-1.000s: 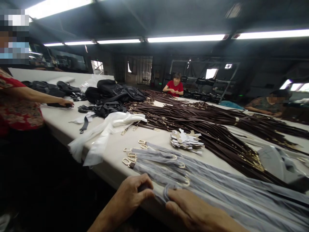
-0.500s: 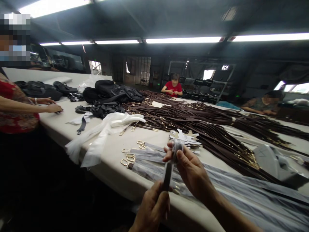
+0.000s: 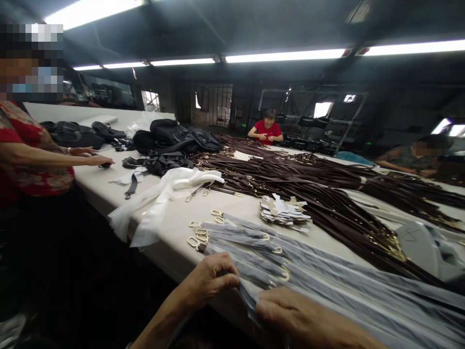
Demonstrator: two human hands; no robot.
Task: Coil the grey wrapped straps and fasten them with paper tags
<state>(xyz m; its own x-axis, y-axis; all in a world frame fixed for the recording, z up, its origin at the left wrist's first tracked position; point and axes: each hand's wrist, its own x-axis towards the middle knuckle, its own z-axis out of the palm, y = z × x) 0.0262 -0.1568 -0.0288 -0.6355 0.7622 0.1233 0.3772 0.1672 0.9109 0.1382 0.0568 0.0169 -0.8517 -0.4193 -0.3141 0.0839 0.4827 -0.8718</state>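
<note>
Grey, filmy strip [image 3: 249, 296] spans the left hand [image 3: 212, 280] and right hand [image 3: 290, 311], both gripping it at the near edge of the desk [image 3: 174, 218]. Beside it lie several sheathed straps [image 3: 327, 280], apparently finished; beyond, many brown straps [image 3: 301, 180] look unwrapped.

Tube lights [image 3: 285, 55] overhead are blown out, haze streaking the dark ceiling [image 3: 254, 24]. Back window [image 3: 322, 110] clips white. Desk [image 3: 176, 211] mid-bright, near-black shadow [image 3: 90, 271] below its edge. Soft sheen on wrapped straps [image 3: 327, 264]. Wide-angle stretch at frame edges; far background [image 3: 178, 103] soft; mosaic blocks [image 3: 31, 62] upper left.
</note>
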